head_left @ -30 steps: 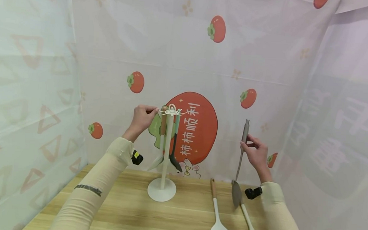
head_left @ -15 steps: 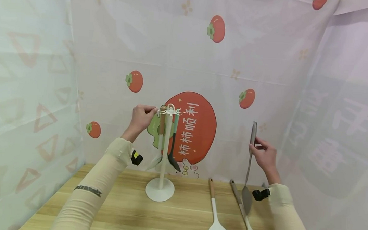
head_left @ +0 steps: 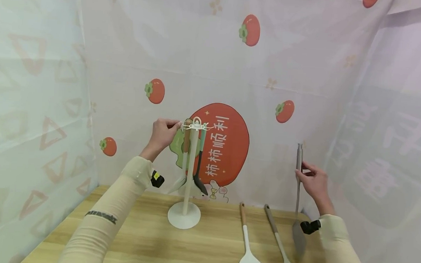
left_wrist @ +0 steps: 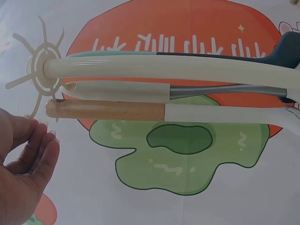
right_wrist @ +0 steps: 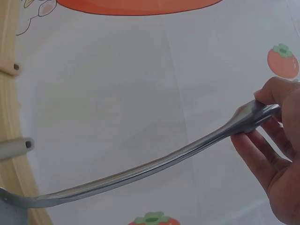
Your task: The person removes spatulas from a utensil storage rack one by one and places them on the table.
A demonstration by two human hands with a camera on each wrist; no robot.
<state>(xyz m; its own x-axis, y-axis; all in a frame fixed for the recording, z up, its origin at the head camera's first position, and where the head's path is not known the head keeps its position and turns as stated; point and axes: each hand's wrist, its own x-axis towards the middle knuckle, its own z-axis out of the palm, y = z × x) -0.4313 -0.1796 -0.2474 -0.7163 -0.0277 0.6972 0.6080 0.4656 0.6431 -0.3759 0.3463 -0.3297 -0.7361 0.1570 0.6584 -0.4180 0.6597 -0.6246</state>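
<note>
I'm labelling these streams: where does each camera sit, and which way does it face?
Head: on the head, facing forward and down at the white stand and table; both sleeved arms, left hand and right hand show.
Left wrist: on the left wrist, facing the stand's hooks and hanging utensils; the left hand shows at lower left.
Right wrist: on the right wrist, facing the metal utensil; the right hand shows at right.
Head and left wrist both show the stand and left hand.

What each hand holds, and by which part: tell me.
The right hand holds the metal spatula by its handle; the left hand pinches the rack by the tip of one hook.
</note>
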